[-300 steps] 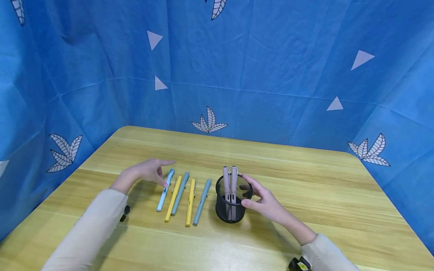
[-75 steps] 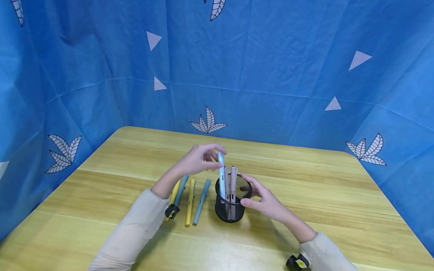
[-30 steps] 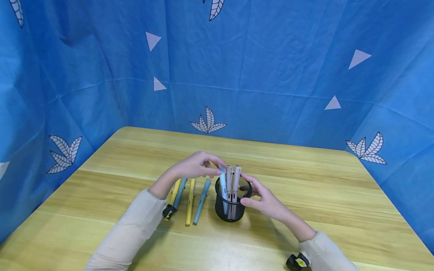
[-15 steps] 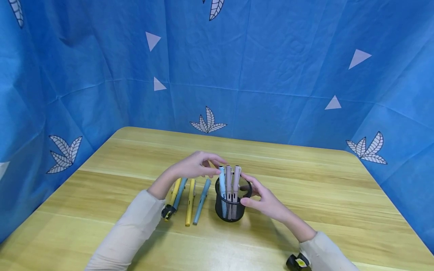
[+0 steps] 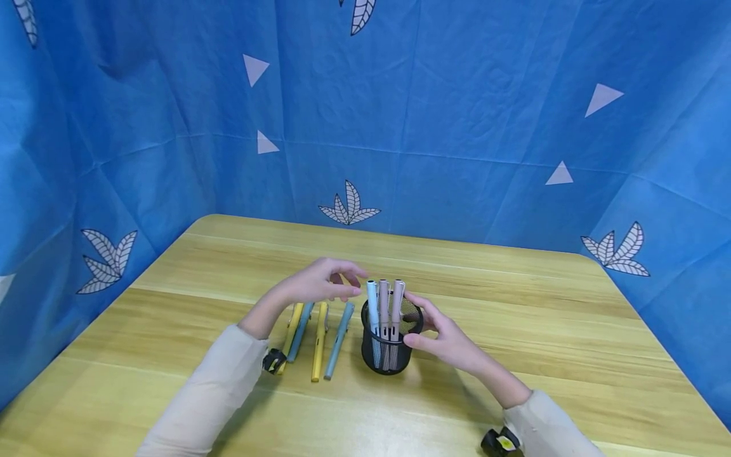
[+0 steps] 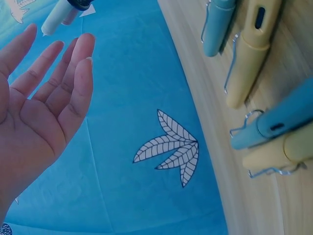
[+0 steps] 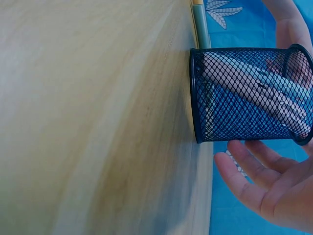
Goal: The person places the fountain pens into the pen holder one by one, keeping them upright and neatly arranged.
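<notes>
A black mesh pen cup [image 5: 388, 352] stands mid-table with three pens upright in it: a light blue pen [image 5: 372, 299] and two pinkish-grey pens [image 5: 391, 298]. My right hand [image 5: 419, 324] curls round the cup's right side, thumb in front and fingers behind. The right wrist view shows the cup [image 7: 244, 93] close up beside my right hand [image 7: 254, 176]. My left hand [image 5: 342, 285] hovers empty just left of the cup's top, fingers relaxed; its bare palm [image 6: 39, 112] shows in the left wrist view.
Several pens lie side by side left of the cup: a yellow one [image 5: 318, 339] and a grey-blue one [image 5: 338, 336] nearest it, two more partly under my left forearm. Blue patterned cloth [image 5: 400, 127] walls the wooden table [image 5: 542, 317] on three sides.
My left hand lowered the light blue pen into the cup, let go of it and drew back a little to the left. The right hand has stayed on the cup.
</notes>
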### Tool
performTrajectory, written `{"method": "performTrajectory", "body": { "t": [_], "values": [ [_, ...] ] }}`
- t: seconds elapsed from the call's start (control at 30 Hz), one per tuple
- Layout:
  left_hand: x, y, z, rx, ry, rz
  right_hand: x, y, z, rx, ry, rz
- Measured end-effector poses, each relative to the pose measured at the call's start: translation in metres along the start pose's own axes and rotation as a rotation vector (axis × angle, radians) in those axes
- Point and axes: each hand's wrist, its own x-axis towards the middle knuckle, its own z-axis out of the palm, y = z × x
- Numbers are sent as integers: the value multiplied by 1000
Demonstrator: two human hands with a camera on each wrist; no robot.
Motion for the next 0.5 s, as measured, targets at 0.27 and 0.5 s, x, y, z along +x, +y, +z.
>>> {"method": "performTrajectory", "body": {
  "t": [0.27, 0.5],
  "values": [
    [-6, -8, -5, -5, 12, 7, -1, -1, -1, 1, 4, 3],
    [-12, -17, -8, 4, 17, -12, 0, 0, 0, 5, -4, 14]
  ]
}}
